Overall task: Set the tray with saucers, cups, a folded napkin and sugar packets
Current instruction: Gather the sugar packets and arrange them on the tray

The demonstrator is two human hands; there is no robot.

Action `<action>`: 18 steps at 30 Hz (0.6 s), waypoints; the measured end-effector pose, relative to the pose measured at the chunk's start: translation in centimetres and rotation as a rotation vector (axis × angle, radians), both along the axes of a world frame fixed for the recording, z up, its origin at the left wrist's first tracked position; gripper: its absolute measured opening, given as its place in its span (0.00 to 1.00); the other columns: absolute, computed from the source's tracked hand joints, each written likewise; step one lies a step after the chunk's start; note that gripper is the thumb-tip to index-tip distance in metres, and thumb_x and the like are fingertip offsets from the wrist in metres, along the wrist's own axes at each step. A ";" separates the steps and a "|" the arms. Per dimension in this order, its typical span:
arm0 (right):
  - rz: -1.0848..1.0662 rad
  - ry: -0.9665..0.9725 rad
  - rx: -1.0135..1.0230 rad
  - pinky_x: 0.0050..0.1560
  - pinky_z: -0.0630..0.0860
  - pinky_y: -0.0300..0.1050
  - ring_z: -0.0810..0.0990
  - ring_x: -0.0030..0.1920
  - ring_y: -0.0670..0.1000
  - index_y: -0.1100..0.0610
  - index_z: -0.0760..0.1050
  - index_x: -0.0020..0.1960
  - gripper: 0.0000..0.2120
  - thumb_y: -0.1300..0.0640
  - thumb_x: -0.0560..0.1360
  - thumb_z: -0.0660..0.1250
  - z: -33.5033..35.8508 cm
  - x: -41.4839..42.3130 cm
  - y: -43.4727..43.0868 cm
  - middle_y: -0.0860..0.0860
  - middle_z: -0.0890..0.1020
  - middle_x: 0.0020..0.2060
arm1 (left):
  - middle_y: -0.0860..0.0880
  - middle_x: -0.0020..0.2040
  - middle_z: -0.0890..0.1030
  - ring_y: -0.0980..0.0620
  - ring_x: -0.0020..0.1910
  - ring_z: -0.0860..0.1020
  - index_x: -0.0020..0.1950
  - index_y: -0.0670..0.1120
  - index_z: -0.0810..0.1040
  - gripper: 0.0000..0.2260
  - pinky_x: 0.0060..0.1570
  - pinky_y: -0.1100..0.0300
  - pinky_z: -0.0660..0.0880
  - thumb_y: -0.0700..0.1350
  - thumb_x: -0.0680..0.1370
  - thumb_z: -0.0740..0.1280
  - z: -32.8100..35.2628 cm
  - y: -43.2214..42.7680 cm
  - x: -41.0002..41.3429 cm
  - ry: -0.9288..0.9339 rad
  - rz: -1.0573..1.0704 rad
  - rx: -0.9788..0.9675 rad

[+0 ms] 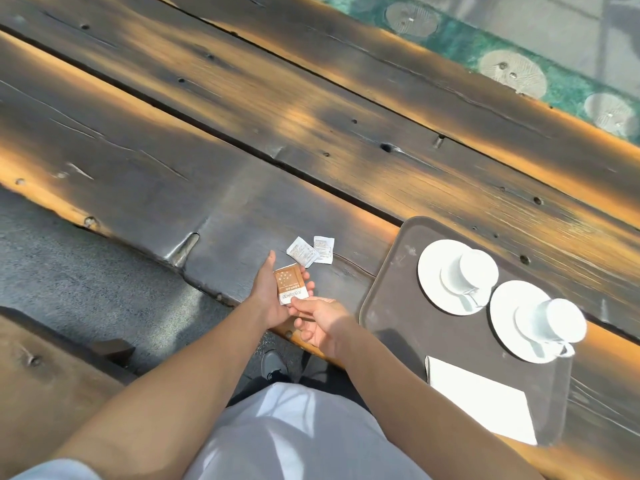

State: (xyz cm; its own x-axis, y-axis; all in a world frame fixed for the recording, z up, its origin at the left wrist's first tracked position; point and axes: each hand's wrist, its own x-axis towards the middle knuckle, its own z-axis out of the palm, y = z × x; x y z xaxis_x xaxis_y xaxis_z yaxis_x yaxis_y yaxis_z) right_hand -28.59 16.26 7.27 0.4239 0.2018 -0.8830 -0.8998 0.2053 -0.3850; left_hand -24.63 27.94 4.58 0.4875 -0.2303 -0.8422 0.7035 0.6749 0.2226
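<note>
A dark brown tray (391,271) lies on the wooden table at the right. On it stand two white saucers (429,282) (502,317), each with a white cup (467,271) (550,322) turned upside down, and a folded white napkin (481,400) near the front edge. A brown sugar packet (290,284) lies in the palm of my left hand (268,296). My right hand (317,322) pinches its near end with thumb and forefinger. Two white sugar packets (311,250) lie on the table just beyond my hands, left of the tray.
The table (242,133) is made of dark, knotted planks with gaps between them. A wooden bench (41,368) runs at the lower left over grey pavement. My shoe (273,367) shows below the table edge. Green ground with round stones lies at the top right.
</note>
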 end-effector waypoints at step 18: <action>0.071 -0.033 -0.096 0.19 0.65 0.34 0.75 0.22 0.44 0.62 0.81 0.45 0.05 0.59 0.75 0.73 -1.0 0.2 -0.5 0.50 0.83 0.28 | 0.46 0.34 0.77 0.48 0.29 0.75 0.42 0.42 0.77 0.29 0.31 0.58 0.75 0.69 0.76 0.59 -0.1 -0.8 0.0 0.041 0.010 -0.021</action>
